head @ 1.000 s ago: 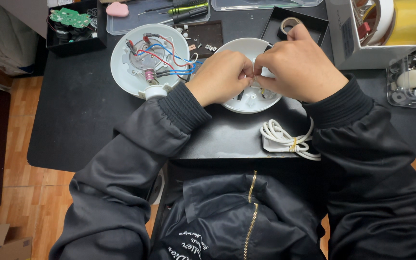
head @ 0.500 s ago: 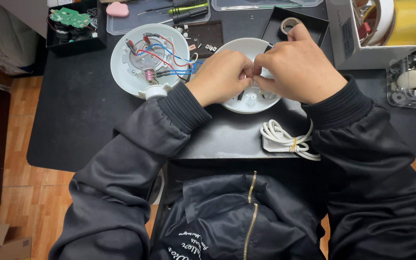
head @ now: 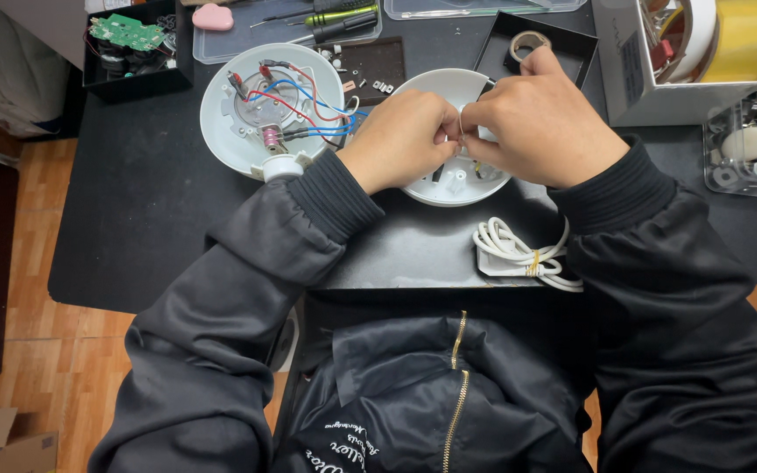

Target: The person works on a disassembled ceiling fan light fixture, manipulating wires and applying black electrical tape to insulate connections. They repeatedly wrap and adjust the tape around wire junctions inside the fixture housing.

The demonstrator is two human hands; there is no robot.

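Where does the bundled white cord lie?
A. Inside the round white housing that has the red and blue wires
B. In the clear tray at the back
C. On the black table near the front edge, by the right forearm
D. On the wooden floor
C: the bundled white cord rests on the black table near its front edge, beside the right sleeve and below the right hand.

Coiled white cord [head: 523,250], green circuit board [head: 126,31] (boxed).

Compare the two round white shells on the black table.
The left shell lies untouched with red and blue wires exposed inside; the right shell sits under the left hand and right hand, its inside mostly hidden. Both are round, white, and open side up.
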